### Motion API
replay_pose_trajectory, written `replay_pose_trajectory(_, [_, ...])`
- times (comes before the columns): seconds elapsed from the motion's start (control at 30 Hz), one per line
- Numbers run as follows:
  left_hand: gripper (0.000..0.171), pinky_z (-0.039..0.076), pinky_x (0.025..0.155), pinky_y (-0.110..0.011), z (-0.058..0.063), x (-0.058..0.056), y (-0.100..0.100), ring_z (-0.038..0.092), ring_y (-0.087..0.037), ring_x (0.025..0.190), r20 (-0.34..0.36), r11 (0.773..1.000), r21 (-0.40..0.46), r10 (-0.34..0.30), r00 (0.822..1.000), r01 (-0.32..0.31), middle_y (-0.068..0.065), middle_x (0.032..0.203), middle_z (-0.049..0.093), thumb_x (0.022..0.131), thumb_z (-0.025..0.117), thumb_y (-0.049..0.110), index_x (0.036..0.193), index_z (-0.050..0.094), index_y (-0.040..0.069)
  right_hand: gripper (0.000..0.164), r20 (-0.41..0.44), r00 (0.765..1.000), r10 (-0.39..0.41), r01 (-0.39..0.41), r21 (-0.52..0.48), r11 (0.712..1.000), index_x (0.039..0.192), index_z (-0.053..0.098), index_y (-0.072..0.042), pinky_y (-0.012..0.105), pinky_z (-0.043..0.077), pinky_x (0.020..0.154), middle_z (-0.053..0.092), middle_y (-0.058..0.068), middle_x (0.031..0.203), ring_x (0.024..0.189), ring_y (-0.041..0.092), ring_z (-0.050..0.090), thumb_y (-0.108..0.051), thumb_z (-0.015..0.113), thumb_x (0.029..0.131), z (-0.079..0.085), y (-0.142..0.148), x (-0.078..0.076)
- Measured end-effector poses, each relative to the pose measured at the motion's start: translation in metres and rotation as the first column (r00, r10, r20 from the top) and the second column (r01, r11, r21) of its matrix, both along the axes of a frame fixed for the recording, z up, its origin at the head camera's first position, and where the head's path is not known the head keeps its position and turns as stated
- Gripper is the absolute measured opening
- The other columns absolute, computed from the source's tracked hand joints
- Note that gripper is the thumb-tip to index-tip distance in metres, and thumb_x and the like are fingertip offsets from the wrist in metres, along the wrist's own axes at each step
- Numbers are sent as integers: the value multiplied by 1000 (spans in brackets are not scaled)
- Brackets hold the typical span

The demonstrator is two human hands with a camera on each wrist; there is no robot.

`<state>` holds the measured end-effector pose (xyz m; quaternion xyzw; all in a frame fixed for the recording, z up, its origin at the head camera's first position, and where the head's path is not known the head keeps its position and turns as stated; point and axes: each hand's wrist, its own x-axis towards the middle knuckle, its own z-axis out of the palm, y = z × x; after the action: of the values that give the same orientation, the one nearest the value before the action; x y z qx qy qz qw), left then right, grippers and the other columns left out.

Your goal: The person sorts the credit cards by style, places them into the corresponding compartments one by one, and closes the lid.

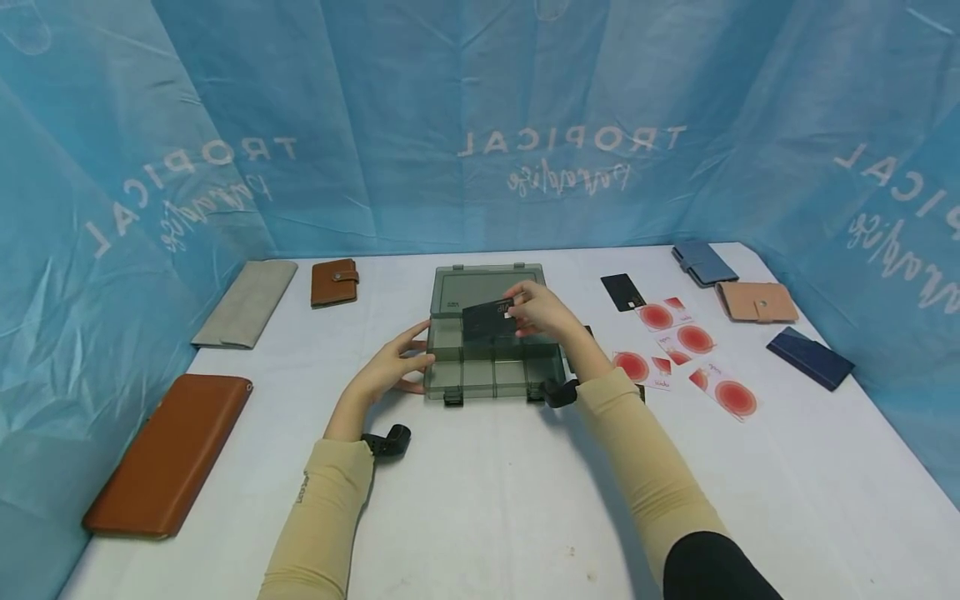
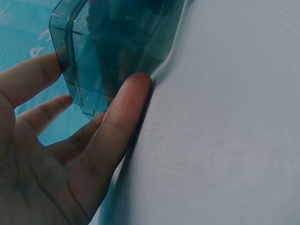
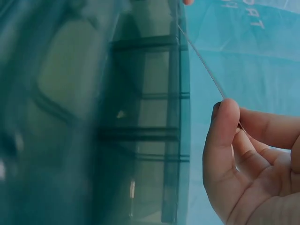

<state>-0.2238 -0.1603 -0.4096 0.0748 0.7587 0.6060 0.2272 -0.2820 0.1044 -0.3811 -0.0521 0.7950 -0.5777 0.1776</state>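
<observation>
The right hand's (image 1: 542, 312) thumb and fingers are together, pinching a black card (image 1: 488, 321) by its right end; in the right wrist view the card shows edge-on as a thin line. It is held above the green see-through box (image 1: 478, 379), which lies on the desk (image 1: 465, 500) with its lid (image 1: 483, 287) laid back on the far side. The left hand's (image 1: 386, 367) fingers (image 2: 125, 105) are spread well apart, thumb and fingertips touching the box's left side.

The held card and right hand cover part of the box's middle, and the black strap device (image 1: 558, 392) at the right wrist overlaps its near right corner. The right forearm (image 1: 588, 354) passes between the box and the loose cards; dark edges show beside it, but what they belong to is hidden.

To the right lie another black card (image 1: 622, 292) and four red-and-white cards (image 1: 722, 393), one partly behind the forearm. Beyond them are a blue wallet (image 1: 707, 265), a pinkish-tan wallet (image 1: 757, 300) and a navy wallet (image 1: 810, 358). On the left, well apart from the box, are a small brown wallet (image 1: 330, 285), a grey wallet (image 1: 246, 304) and a large brown wallet (image 1: 168, 454). A blue curtain (image 1: 412, 200) with white lettering surrounds the desk's far side and ends.
</observation>
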Motion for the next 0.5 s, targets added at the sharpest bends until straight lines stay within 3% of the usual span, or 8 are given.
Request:
replay_pose_trajectory(0.3, [68,53,75,-50,-1,0,1,43,-44,119,-7,1000,-4,0,1000,0,-25,144,23,95,51,9,150,13,17,33,14,1000,22,-22,24,999,128,45,-2,42,54,72,47,12,100,65,18,47,-4,48,95,-11,-13,-3])
replay_pose_trajectory(0.5, [68,55,71,-46,-15,-8,-2,42,-43,120,-5,1000,2,8,1000,-8,-23,145,22,94,52,11,150,14,21,29,-40,998,38,-33,130,991,121,49,-2,38,55,70,55,15,103,73,23,55,-6,53,93,-16,-25,-4])
